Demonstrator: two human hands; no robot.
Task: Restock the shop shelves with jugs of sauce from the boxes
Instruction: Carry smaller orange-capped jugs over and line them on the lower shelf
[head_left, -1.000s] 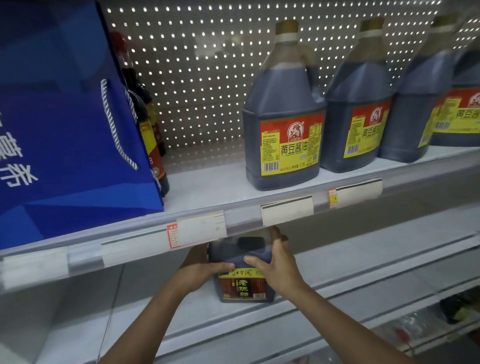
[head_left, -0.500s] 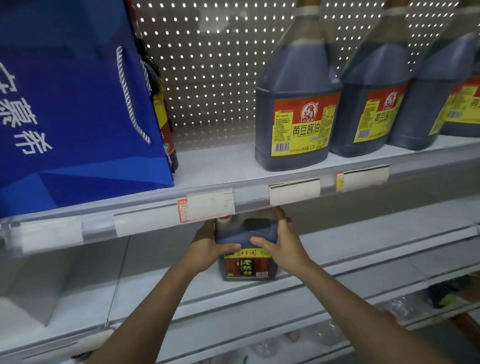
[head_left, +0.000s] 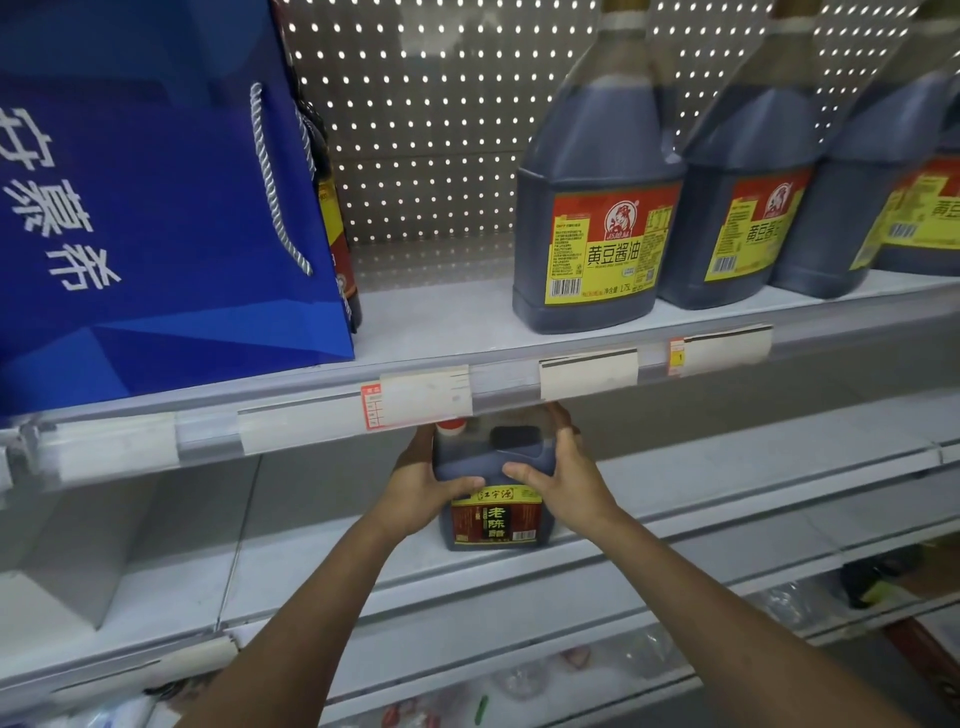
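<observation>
The dark jug (head_left: 493, 467) on the lower shelf (head_left: 675, 499) looks like smooth, slightly glossy plastic with a printed paper label, and the big jugs (head_left: 592, 208) on the shelf above are the same see-through plastic, shiny where the light catches, each with a glossy yellow and red label. Both shelves are matt, painted metal by the look of it, backed by a perforated metal panel (head_left: 426, 130), with clear plastic strips (head_left: 311, 426) along the front edge holding pale paper tags. The blue gift bag (head_left: 156, 208) seems smooth coated paper with a faint sheen, with a twisted cord handle (head_left: 272, 182).
</observation>
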